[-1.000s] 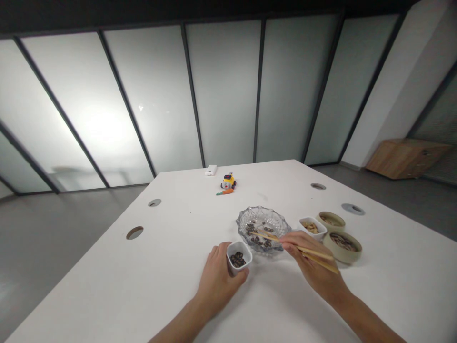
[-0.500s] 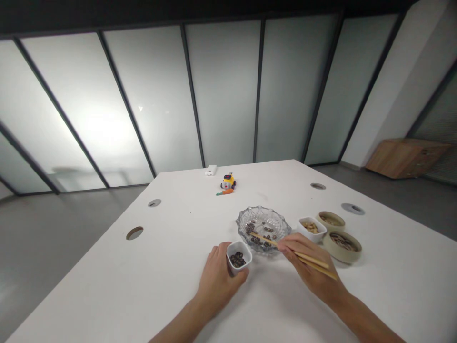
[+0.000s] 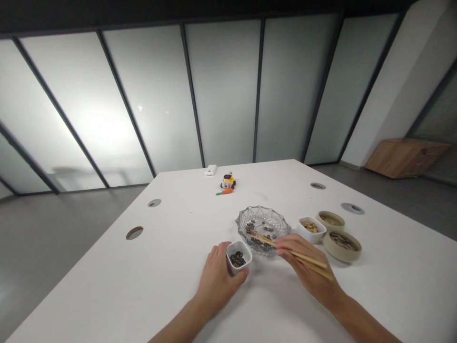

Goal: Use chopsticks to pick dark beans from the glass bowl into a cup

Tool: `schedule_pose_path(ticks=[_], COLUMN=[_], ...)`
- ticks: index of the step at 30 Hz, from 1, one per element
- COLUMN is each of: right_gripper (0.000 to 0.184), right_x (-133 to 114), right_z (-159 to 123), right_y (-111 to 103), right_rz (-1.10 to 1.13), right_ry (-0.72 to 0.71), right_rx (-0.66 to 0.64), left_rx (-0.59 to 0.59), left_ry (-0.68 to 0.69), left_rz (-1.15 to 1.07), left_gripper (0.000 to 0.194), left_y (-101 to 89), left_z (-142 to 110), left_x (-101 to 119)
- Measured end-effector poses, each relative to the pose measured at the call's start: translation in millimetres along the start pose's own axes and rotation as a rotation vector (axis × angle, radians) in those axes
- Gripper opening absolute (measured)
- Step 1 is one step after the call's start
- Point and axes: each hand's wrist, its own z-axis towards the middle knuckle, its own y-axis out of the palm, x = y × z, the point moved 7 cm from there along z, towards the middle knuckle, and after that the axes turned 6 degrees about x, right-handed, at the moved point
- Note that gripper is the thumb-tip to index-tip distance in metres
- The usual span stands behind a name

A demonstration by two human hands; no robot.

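Note:
My left hand [image 3: 220, 274] is wrapped round a small white square cup [image 3: 246, 261], which tilts a little toward me. Several dark, shiny bean-like pieces [image 3: 237, 259] lie inside it. A pair of wooden chopsticks [image 3: 310, 260] is gripped in my right hand [image 3: 303, 262]. Their tips reach over the near left part of a scalloped clear glass bowl [image 3: 282, 224], among scattered dark pieces [image 3: 268, 229] like those in the cup. Whether the tips pinch a piece is too small to tell. The bowl stands just beyond the cup.
Right of the glass bowl stand a white square dish [image 3: 323, 230] with pale brown pieces and two beige round bowls [image 3: 342, 255] [image 3: 332, 219]. Farther back lie a yellow toy vehicle [image 3: 228, 181], an orange-handled toy screwdriver [image 3: 225, 192] and a white box-like device [image 3: 211, 170]. Round holes pierce the white table [image 3: 178, 257].
My right hand has shifted slightly left and toward me, with the chopsticks still over the glass bowl. The chopstick tips look closer together than a second ago. My left hand and the cup stay put.

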Motion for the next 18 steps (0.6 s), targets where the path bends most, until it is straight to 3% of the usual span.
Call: schedule_pose_path(ticks=[11,18], right_gripper=[0.027,0.022], right_x=[-2.9,-2.9], right_z=[-0.7,0.7], right_y=[4.7,-3.9], right_rz=[-0.028,-0.065], right_ry=[0.016,-0.002], right_rx=[-0.049,0.057], left_rx=[-0.001,0.004], left_ry=[0.011,0.007], left_rz=[0.036,0.024], left_gripper=[0.03,0.03], left_y=[-0.1,-0.7], left_z=[0.6,0.6], left_x=[1.8,2.3])
